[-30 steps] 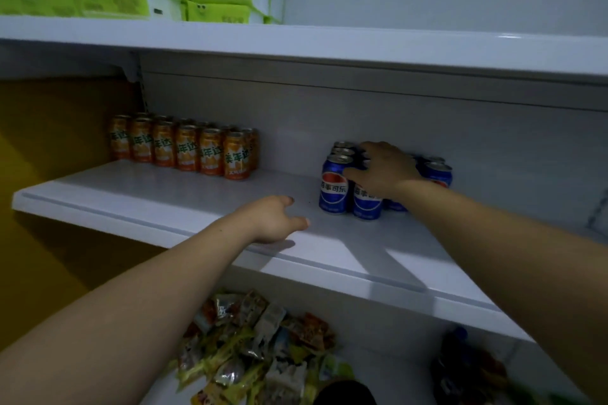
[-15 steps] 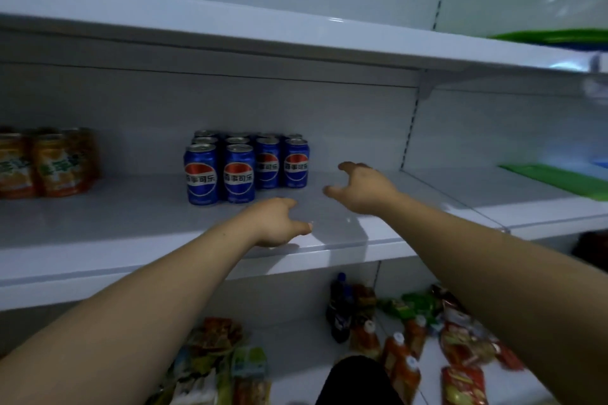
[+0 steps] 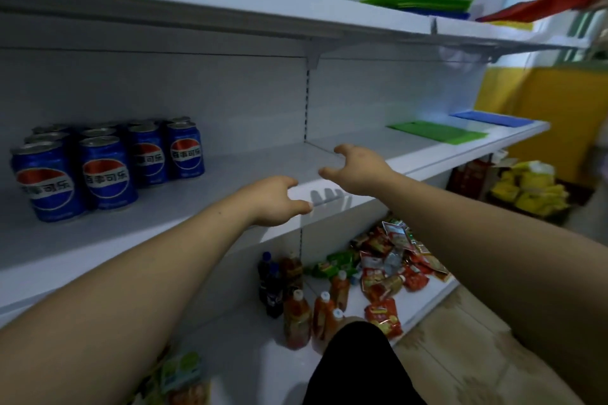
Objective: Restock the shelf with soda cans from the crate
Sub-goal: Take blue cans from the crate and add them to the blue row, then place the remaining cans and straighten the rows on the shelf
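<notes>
Both hands have drifted farther right of the cans. Left hand (image 3: 276, 202) sits loosely curled and empty at the shelf (image 3: 230, 174) edge. Right hand (image 3: 360, 171) hovers half-spread, holding nothing. Four soda cans (image 3: 105, 174) front hidden rows behind, back-left.

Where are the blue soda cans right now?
Head view, far left: the blue soda cans stand clustered on the middle shelf, toward its back, apart from the left hand, which is the nearer hand.

Red snack packets (image 3: 391, 276) lie beside orange drink bottles (image 3: 297, 319). A flat green sheet (image 3: 437, 133) lies near a flat blue sheet (image 3: 490, 118).
</notes>
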{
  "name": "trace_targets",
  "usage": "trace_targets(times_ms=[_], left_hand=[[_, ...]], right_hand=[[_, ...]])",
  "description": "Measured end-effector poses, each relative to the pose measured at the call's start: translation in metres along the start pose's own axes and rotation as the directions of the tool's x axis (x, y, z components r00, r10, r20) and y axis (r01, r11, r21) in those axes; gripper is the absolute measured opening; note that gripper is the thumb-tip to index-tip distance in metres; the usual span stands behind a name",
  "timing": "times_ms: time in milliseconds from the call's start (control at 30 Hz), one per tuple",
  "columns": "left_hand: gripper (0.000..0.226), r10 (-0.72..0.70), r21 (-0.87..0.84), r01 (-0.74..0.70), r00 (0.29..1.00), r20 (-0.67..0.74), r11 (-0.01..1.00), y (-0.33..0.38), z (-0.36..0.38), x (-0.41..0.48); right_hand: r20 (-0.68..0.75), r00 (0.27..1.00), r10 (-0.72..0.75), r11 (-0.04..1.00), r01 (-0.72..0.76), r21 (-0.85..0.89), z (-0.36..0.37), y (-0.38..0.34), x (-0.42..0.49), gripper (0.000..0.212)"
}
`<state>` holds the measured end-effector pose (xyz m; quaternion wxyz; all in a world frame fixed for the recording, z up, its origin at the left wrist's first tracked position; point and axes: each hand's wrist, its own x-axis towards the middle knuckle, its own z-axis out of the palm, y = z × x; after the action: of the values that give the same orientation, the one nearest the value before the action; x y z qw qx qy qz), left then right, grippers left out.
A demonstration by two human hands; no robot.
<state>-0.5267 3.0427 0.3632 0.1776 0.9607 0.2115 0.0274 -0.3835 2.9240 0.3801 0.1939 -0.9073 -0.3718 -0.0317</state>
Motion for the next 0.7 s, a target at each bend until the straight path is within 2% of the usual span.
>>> trace_targets(times_ms=[400,700], left_hand=[[0.072,0.155,0.024,-0.156,0.987,0.048,0.987,0.045,0.036,0.014],[0.071,0.215,0.005,-0.219,0.964,0.157,0.976,0.078,0.07,0.034]], right_hand=[[-0.05,0.992,0.12,0.993,-0.119,0.018,-0.011,0.055,-0.032,0.073],[-0.034,0.965,0.258,0.966,-0.257,0.035,-0.01,0.106,-0.047,0.073]])
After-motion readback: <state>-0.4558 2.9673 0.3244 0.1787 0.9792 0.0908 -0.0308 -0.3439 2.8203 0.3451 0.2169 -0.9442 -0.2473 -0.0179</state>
